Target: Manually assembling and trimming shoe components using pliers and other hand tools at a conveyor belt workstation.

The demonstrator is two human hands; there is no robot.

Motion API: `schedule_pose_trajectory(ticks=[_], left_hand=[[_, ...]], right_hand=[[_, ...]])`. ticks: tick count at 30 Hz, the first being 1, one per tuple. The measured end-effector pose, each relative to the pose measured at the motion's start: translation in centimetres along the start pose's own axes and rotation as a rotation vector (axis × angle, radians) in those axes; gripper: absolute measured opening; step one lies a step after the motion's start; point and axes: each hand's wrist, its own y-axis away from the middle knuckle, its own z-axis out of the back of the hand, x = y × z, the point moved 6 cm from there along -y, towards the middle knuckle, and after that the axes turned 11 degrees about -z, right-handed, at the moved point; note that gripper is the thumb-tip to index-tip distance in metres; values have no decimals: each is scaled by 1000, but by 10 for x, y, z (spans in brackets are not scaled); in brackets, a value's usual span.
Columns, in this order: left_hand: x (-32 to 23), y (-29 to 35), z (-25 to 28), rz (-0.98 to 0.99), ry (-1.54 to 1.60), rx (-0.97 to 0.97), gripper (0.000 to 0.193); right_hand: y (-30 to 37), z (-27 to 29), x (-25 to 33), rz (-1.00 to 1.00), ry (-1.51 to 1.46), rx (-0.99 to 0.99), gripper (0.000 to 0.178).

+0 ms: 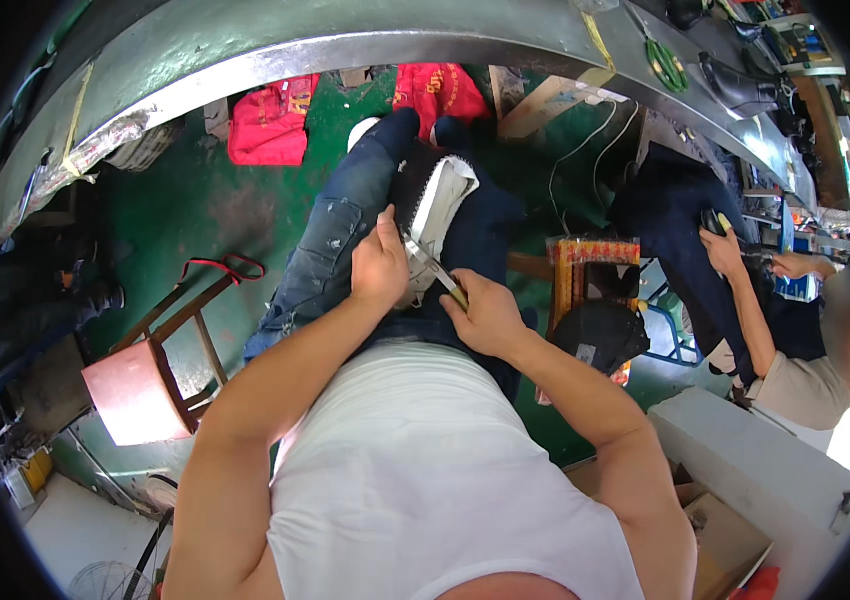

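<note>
Across my thighs rests a white, shoe-shaped piece (440, 205) with a toothed dark edge along one side. My left hand (381, 262) is closed at its near left side; what its fingers pinch, if anything, is too small to make out. In my right hand (487, 312) is a long, shiny metal hand tool (429, 261) with a yellowish handle end. The tool slants up and left, its far end close to my left fingers and against the white piece. I cannot tell its exact kind.
A metal-edged workbench (345, 45) curves across the far side, with green-handled scissors (665, 65) on it. Left stands a wooden stool (140, 392); right, a chair with a black cap (600, 335). Another person (810, 375) works at the right. Red bags (270, 125) lie under the bench.
</note>
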Motion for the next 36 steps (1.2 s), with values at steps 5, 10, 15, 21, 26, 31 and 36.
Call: schedule_pose_trajectory(ticks=[5,10,15,21,26,31,36], left_hand=[[-12,-2,4,-214,-172,38,57],[-22,2,1,-365,-183,-8,53],[-28,7,1,-574,-341,67,54],[-32,7,-4,-583,-585,353,58],[-43,-3,-1,-510,-630,423,59],[-55,-1,0,-479,-674,489,60],[-36,9,12,-420,-480,551,68]], right_hand=[[1,39,10,68,211,155,36],[-1,44,8,340,352,-216,47],[-20,34,-12,71,271,-161,37],[-42,30,-63,-139,-139,305,26],[-40,60,-31,-393,-130,456,31],[-73,49,2,87,-47,-46,41],[-76,47,4,157,181,-49,47]])
